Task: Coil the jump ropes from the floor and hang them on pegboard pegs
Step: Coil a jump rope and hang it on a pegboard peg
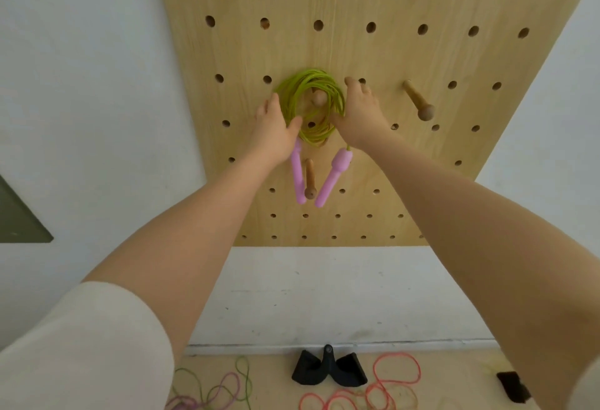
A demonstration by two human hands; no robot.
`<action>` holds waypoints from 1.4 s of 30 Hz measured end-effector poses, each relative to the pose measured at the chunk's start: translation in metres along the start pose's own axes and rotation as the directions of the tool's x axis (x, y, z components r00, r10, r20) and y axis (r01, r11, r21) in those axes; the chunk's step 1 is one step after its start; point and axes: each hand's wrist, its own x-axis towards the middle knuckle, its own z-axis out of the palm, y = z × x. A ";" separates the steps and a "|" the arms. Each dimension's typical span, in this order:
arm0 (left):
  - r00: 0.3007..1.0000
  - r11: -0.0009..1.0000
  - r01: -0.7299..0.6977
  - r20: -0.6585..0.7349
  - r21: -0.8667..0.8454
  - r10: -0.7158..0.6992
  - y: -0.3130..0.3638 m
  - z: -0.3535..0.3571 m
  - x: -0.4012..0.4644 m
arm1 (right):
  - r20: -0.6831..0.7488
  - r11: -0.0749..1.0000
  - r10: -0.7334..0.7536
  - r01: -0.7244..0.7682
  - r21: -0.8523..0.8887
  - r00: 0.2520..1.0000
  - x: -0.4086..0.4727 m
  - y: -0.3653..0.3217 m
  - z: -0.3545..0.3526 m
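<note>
Green cord coil (pixel 310 104) round wooden peg (pixel 318 97) — both hands gripping.

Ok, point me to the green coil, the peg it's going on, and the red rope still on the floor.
green coil (pixel 293 91): head view, upper left arc of the loops.
peg (pixel 319 97): head view, rounded tip inside the coil.
red rope (pixel 396 369): head view, large loop on the floor.

four pegs (pixel 418 101), two pink handles (pixel 332 179)

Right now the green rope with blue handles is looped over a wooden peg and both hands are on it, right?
Almost. The handles are pink, not blue, as the head view shows. The green rope is looped over a wooden peg, with the left hand and right hand on it.
</note>
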 end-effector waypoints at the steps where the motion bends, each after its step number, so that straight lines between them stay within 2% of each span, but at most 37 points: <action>1: 1.000 1.000 0.015 0.002 -0.024 -0.015 0.000 0.002 0.007 | 0.015 0.999 0.012 -0.012 0.036 1.000 0.009 0.003 0.000; 5: 0.996 0.970 0.085 -0.016 -0.227 -0.091 -0.003 0.009 0.030 | 0.056 0.978 0.006 -0.018 0.209 0.998 0.029 0.015 0.008; 8: 0.982 0.936 0.155 -0.052 -0.316 -0.180 -0.005 0.016 0.038 | 0.122 0.899 0.046 -0.094 0.428 0.991 0.037 0.019 0.015; 10: 0.980 0.916 0.147 -0.074 -0.372 -0.187 -0.002 0.018 0.038 | 0.177 0.841 0.029 -0.120 0.527 0.984 0.038 0.021 0.017; 14: 0.985 0.880 -0.003 -0.154 -0.475 -0.080 0.010 0.004 0.030 | 0.208 0.755 -0.070 -0.084 0.650 0.976 0.029 0.018 0.009; 16: 0.984 0.856 -0.106 -0.175 -0.505 0.019 0.016 -0.007 0.018 | 0.202 0.692 -0.114 -0.068 0.718 0.973 0.017 0.014 -0.003; 18: 0.984 0.818 -0.170 -0.132 -0.550 0.116 0.019 -0.018 0.002 | 0.183 0.659 -0.169 -0.027 0.752 0.969 0.000 0.012 -0.016; 21: 0.987 0.750 -0.141 -0.033 -0.646 0.157 0.021 -0.028 -0.015 | 0.178 0.557 -0.208 -0.033 0.830 0.962 -0.031 0.005 -0.027; 23: 0.993 0.775 -0.087 0.005 -0.626 0.115 0.024 -0.029 -0.026 | 0.141 0.451 -0.114 -0.075 0.889 0.983 -0.048 -0.003 -0.029; 24: 0.994 0.842 -0.105 -0.031 -0.529 0.104 0.025 -0.028 -0.036 | 0.114 0.418 -0.035 -0.089 0.904 0.993 -0.054 -0.007 -0.030; 25: 0.982 0.908 -0.178 -0.129 -0.379 0.139 0.024 -0.026 -0.045 | 0.091 0.398 0.050 -0.103 0.911 0.995 -0.060 -0.012 -0.031; 27: 0.893 0.911 -0.383 -0.314 -0.154 0.323 0.028 -0.024 -0.071 | 0.038 0.435 0.185 -0.117 0.893 0.982 -0.072 -0.020 -0.032; 28: 0.873 0.888 -0.435 -0.309 -0.146 0.377 0.033 -0.023 -0.084 | -0.003 0.493 0.219 -0.107 0.864 0.976 -0.078 -0.025 -0.031; 29: 0.894 0.880 -0.428 -0.239 -0.204 0.380 0.039 -0.023 -0.096 | -0.044 0.560 0.223 -0.091 0.824 0.974 -0.082 -0.028 -0.029; 31: 0.956 0.871 -0.266 0.004 -0.414 0.294 0.051 -0.023 -0.115 | -0.099 0.674 0.172 -0.044 0.737 0.980 -0.093 -0.036 -0.026; 32: 0.961 0.848 -0.193 0.078 -0.493 0.265 0.054 -0.022 -0.120 | -0.101 0.707 0.144 -0.031 0.707 0.984 -0.097 -0.039 -0.025; 36: 0.983 0.720 -0.086 0.057 -0.689 0.172 0.047 -0.025 -0.119 | -0.023 0.749 0.053 -0.025 0.662 0.998 -0.109 -0.040 -0.033; 40: 0.966 0.735 -0.115 0.098 -0.668 0.241 0.036 -0.032 -0.110 | 0.125 0.891 -0.201 0.128 0.436 0.972 -0.107 -0.030 -0.060; 41: 0.962 0.742 -0.124 0.104 -0.659 0.253 0.034 -0.033 -0.107 | 0.097 0.903 -0.242 0.188 0.386 0.965 -0.104 -0.025 -0.066; 42: 0.963 0.749 -0.125 0.101 -0.650 0.249 0.033 -0.035 -0.103 | 0.007 0.911 -0.269 0.252 0.326 0.963 -0.099 -0.018 -0.069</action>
